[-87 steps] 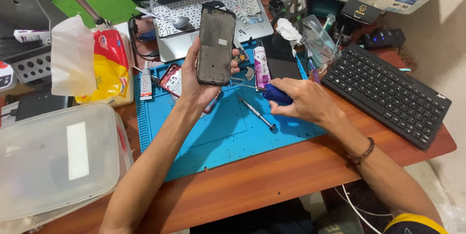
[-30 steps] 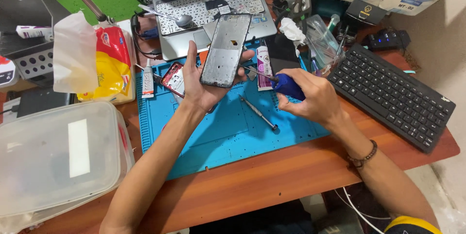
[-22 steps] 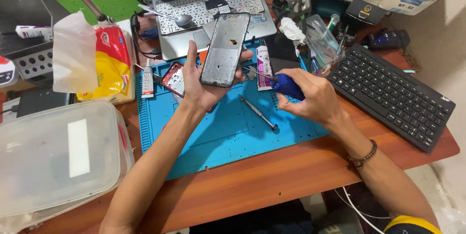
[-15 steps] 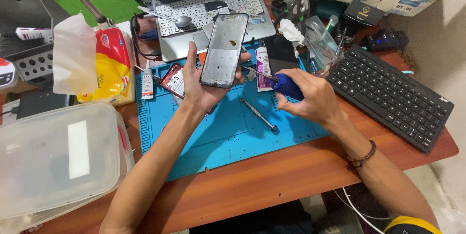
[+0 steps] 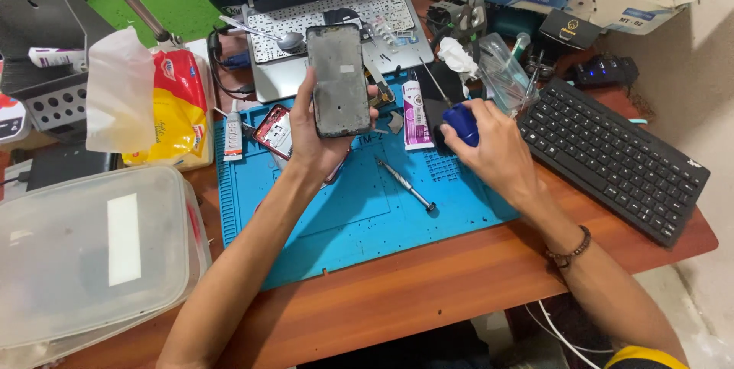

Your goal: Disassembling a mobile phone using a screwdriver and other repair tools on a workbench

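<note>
We see the left hand (image 5: 317, 143) raised above the blue work mat (image 5: 344, 224), its fingers wrapped around a dark phone frame (image 5: 338, 80) that stands upright with its bare inner face toward us. The right hand (image 5: 493, 155) rests at the mat's far right corner, closed around a blue-handled tool (image 5: 461, 120) whose thin metal tip points away from the mat. On the mat, between the two hands, lies a small metal screwdriver (image 5: 405, 184), touching neither. A red phone part (image 5: 274, 130) sits on the mat just behind the left wrist, and a white and purple tube (image 5: 414, 105) lies on its far edge. Beyond the mat stands an open laptop (image 5: 321, 9); to the mat's right, a black keyboard (image 5: 612, 159).
</note>
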